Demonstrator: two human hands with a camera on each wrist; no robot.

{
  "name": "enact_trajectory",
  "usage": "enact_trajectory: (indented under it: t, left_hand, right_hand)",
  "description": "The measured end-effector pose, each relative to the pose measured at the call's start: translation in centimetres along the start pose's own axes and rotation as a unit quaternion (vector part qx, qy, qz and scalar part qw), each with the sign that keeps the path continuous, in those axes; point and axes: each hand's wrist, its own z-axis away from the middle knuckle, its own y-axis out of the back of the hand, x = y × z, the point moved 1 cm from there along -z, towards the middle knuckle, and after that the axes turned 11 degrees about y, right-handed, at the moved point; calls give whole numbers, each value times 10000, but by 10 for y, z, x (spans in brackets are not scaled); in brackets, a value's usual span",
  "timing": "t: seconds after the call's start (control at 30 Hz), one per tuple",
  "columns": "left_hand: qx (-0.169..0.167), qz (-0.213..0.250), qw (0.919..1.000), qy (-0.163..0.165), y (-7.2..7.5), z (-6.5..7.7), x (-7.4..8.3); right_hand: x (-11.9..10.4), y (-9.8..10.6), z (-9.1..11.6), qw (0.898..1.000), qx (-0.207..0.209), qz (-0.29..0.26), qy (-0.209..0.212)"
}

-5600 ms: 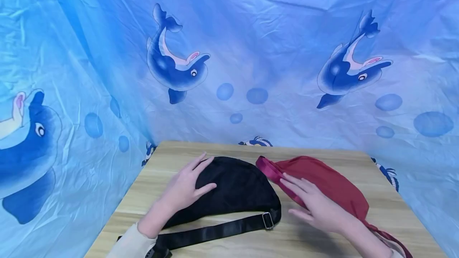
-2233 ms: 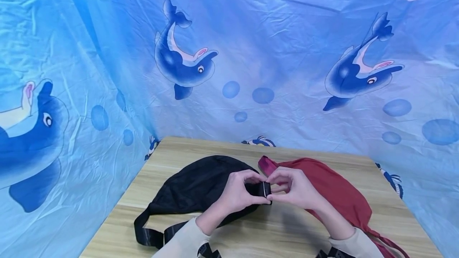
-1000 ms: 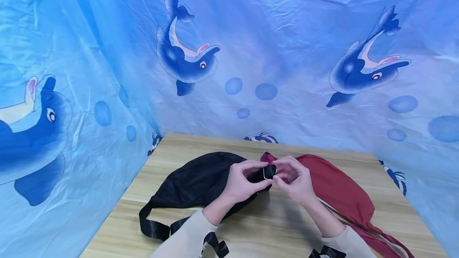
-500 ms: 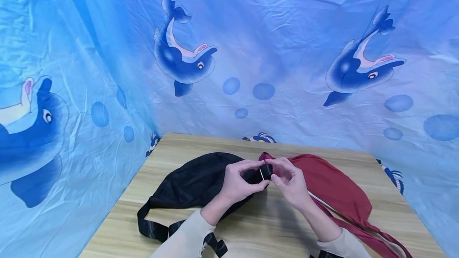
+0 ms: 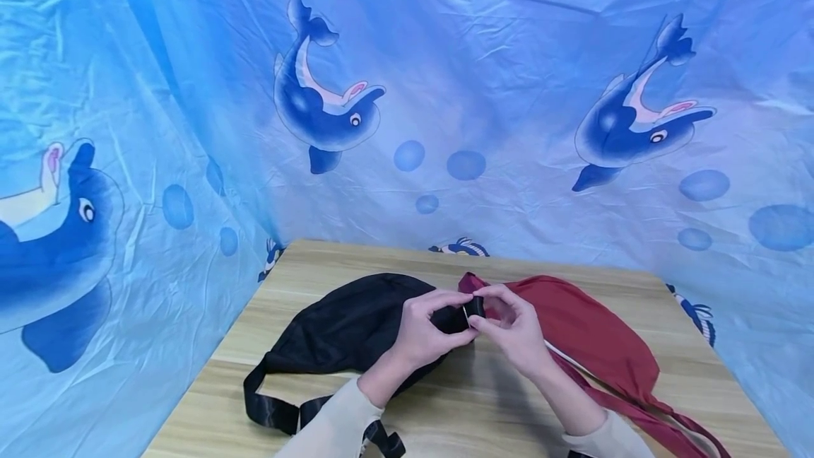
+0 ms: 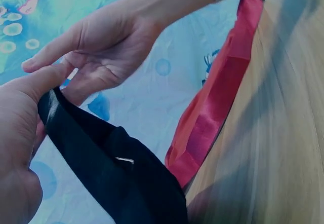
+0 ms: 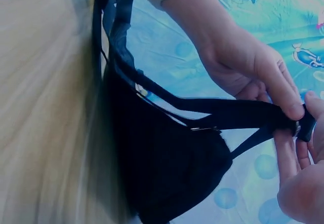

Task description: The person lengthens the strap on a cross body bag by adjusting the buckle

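A black waist bag [image 5: 356, 320] lies on the left half of the table, its right end raised with the strap. My left hand [image 5: 420, 327] pinches the black strap [image 7: 243, 113] between thumb and fingers at its metal slider buckle [image 7: 296, 127]. Just right of it, my right hand [image 5: 518, 331] pinches the short folded strap loop [image 5: 475, 307] that comes through the buckle. Fingertips of both hands nearly meet there. Behind the right hand lies a red waist bag [image 5: 588, 331], touched by neither hand as far as I can see.
Wood-grain table [image 5: 470, 415] underneath. The black bag's strap [image 5: 273, 412] loops off its left end towards the front. A red strap [image 5: 629, 412] trails to the front right. Blue dolphin-print cloth [image 5: 407, 90] closes off the back and sides.
Earlier both hands were spread over the two bags; since then they have come together and lifted the black strap at its buckle. In the last second they have shifted slightly, still gripping it.
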Motion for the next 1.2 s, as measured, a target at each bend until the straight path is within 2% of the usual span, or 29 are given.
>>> enact_trajectory:
  t: [0.07,0.17,0.23,0.3,0.37,0.43,0.53,0.6,0.7,0.8,0.9,1.07,1.13,1.2]
  left_hand:
    - [-102,175,9995,243,2,-1,1]
    - [-366,546,9946,809,8,-3,1]
    - [-584,752,9880,1219,13,-3,1]
    - [-777,758,9841,1409,16,-2,1]
    - [-927,626,9837,1409,18,-2,1]
    - [-1050,488,9845,1321,19,-3,1]
    - [-1155,405,9850,1217,19,-5,2]
    - [-1210,524,9826,1312,19,-4,3]
    - [-1244,773,9757,1628,19,-2,3]
    - [-1263,891,9696,1897,18,-1,3]
    - [-1272,898,9696,1886,18,-2,4]
    - [-1270,948,9704,1823,18,-4,5]
    - [-1271,986,9684,1907,18,-4,5]
    - [-1265,991,9660,2025,18,-3,5]
  right_hand:
    - [-2,1,-1,9999,131,84,-1]
    - [-6,3,-3,9990,408,102,125]
    - [-6,2,-3,9975,606,-109,353]
    - [-7,1,-2,9947,745,-273,646]
    - [-8,1,-3,9926,668,-386,940]
    - [-9,1,-6,9928,343,-356,1089]
    - [-10,2,-12,9945,-309,85,1000]
    - [-11,3,-15,9938,-559,383,876]
    - [-14,6,-17,9932,-431,649,867]
    - [-16,8,-19,9934,-109,462,1046]
    - [-17,11,-22,9937,-217,351,1044]
    - [-17,11,-23,9893,-809,1044,621]
    - [-18,11,-23,9897,-694,1120,560]
    - [-19,11,-24,9933,-388,930,573]
